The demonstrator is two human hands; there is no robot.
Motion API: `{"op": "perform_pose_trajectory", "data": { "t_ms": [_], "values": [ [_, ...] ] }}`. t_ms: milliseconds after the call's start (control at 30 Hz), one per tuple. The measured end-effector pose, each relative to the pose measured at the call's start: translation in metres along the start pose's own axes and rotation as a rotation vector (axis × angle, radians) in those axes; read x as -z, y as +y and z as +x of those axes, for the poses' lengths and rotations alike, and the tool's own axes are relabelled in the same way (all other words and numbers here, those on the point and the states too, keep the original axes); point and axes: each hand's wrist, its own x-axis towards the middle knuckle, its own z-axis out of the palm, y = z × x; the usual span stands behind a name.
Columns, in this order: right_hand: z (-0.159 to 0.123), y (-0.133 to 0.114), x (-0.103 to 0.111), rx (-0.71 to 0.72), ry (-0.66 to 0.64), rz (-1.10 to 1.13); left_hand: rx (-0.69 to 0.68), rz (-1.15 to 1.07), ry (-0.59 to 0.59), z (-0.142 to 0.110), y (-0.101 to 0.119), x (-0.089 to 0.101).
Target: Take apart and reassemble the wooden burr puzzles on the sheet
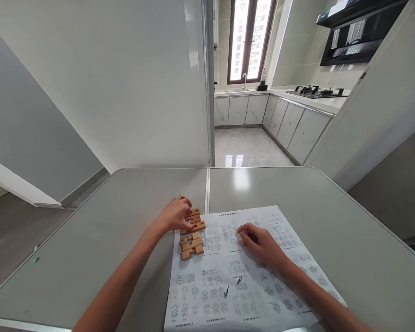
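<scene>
Crowded wooden pieces are inviting a knock

The upper wooden pieces (198, 225) are lying at the far left corner of the printed sheet (233, 263), the lower wooden pieces (192, 245) sitting just nearer. A low sweep of the left hand (173, 215) could be knocking one group into the other; pressure from the right hand (260, 242) could be dragging the sheet across the surface (90, 249). The left hand is arching over, its grip spanning the upper wooden pieces' ends; whether it is clamping, I cannot tell. The right hand is curling over the sheet, fingertips together, nothing showing between them.
</scene>
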Motion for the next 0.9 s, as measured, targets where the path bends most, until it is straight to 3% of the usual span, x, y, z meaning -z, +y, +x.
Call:
{"op": "perform_pose_trajectory", "data": {
  "t_ms": [500,900],
  "values": [
    [-0.001,0.004,0.000,0.008,0.002,0.009,0.014,-0.044,-0.031,0.002,-0.005,0.000],
    [0.001,0.006,-0.001,0.024,0.006,0.029,-0.041,-0.017,-0.020,0.021,0.005,-0.002]
  ]
}}
